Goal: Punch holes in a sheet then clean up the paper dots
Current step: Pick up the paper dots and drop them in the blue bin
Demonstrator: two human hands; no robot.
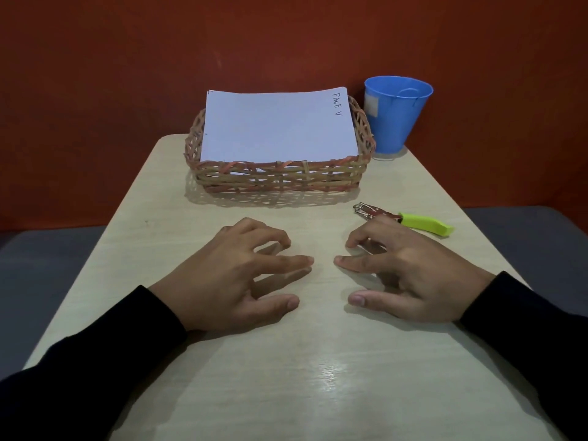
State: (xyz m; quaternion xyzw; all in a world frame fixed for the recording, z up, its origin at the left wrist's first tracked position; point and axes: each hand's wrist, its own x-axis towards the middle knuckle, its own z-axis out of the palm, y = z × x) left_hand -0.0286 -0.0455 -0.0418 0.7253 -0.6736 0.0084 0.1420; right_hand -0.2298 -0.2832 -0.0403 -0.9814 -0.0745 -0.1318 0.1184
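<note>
A stack of white sheets (276, 125), the top one marked "PAGE V", lies in a woven basket (280, 178) at the far middle of the table. A hole punch (410, 219) with metal jaws and lime-green handles lies flat on the right, just beyond my right hand. My left hand (235, 278) and my right hand (410, 278) rest on the table near the middle, fingertips down and spread, a small gap between them. Neither hand holds anything. I see no paper dots on the table.
A blue plastic bucket (394, 116) stands at the far right corner, beside the basket. The pale wooden table (302, 361) is narrow, with its left and right edges close to my forearms. A red wall rises behind it.
</note>
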